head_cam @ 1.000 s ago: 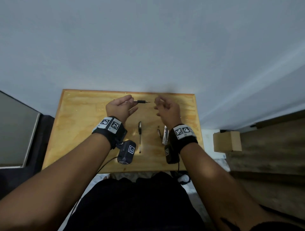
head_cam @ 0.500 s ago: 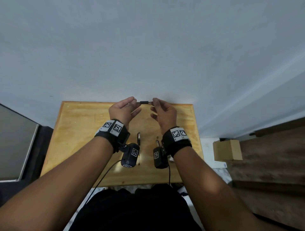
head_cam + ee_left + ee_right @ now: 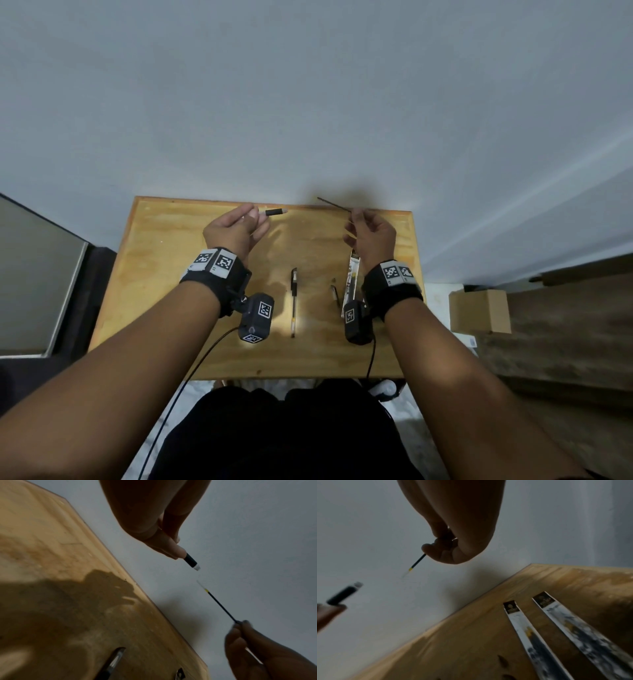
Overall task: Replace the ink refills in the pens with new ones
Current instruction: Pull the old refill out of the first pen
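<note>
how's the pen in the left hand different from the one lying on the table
The held pen is gripped above the table's far edge by the left hand; the lying pen rests untouched on the table.
The held pen is open and emptied: its refill is out, pinched in the right hand. The lying pen looks whole.
Both have black grips.

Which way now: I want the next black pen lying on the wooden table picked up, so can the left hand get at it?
Probably not yet: the left hand already holds a black pen barrel. The black pen itself lies uncovered.
</note>
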